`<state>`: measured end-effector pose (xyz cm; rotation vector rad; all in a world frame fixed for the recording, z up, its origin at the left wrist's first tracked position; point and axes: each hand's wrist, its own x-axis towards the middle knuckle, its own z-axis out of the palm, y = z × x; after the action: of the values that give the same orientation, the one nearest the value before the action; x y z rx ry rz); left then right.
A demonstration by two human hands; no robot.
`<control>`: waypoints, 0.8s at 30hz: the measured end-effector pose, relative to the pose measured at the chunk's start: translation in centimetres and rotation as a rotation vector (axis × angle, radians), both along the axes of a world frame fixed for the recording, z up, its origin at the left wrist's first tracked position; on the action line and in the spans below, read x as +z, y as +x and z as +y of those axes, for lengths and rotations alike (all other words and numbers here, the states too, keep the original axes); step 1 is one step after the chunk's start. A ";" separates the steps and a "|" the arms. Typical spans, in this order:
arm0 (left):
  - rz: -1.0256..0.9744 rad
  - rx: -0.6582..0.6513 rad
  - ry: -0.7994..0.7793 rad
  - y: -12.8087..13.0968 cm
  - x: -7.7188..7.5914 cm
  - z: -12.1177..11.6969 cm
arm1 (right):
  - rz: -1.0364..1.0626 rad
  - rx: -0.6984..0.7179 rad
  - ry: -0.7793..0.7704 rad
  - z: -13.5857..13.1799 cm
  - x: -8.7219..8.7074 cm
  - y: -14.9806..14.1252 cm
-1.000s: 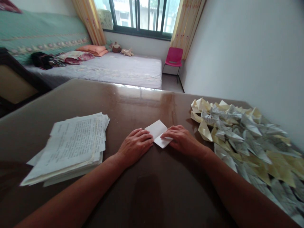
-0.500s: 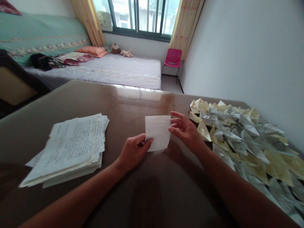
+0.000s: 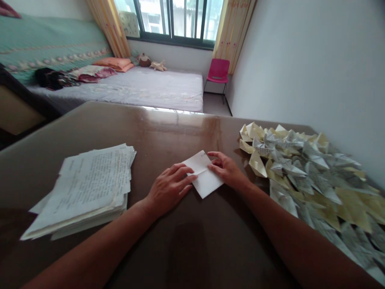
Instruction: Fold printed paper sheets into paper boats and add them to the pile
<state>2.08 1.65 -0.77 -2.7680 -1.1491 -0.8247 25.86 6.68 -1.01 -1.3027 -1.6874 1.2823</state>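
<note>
Between my hands, low over the brown table, lies a folded sheet of paper [image 3: 207, 184], white with a crease across it and a little print at its far corner. My left hand [image 3: 171, 182] grips its left side, fingertips over the top near the crease. My right hand [image 3: 225, 169] pinches the opposite edge between thumb and fingers, with the index finger stretched out above. To the left rests a stack of written sheets [image 3: 87, 184], its edges uneven. On the right spreads a crowd of folded paper boats [image 3: 288, 168], white and yellowish.
The glossy brown table [image 3: 144, 132] carries the papers. Beyond its far edge are a bed [image 3: 156, 88] and a pink chair [image 3: 218, 71] under the window. A dark-framed chair back [image 3: 21, 104] stands at the left, and a white wall [image 3: 306, 64] rises on the right.
The paper has turned from upright to a diamond-like angle and now shows a crease across it. My left hand has moved its fingers onto it, and my right hand has come lower onto its edge.
</note>
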 end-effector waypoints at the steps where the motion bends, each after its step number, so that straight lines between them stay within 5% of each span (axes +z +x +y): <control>1: 0.044 -0.031 0.054 0.1 0.1 -0.1 | 0.016 0.011 -0.013 0.0 -0.1 -0.1; 4: 0.096 -0.040 0.157 0.1 0.3 -0.3 | 0.012 0.046 0.025 -0.2 0.0 -0.5; 8: 0.120 0.021 0.133 0.1 0.2 -0.2 | -0.171 0.018 0.368 -0.7 1.5 -0.3; 12: 0.131 0.062 0.055 0.4 -0.1 -0.3 | -0.283 0.434 0.508 -1.3 3.1 0.2; 15: 0.137 0.046 0.014 0.8 -0.1 -0.6 | -0.407 0.537 0.586 -1.6 3.0 0.3; 24: 0.192 -0.114 -0.103 -0.5 0.4 -0.6 | -0.444 0.587 0.516 -1.5 2.3 1.0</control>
<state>1.60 1.00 -0.35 -2.9413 -1.0365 -0.5063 26.87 5.22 1.28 -0.8364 -2.6343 0.7642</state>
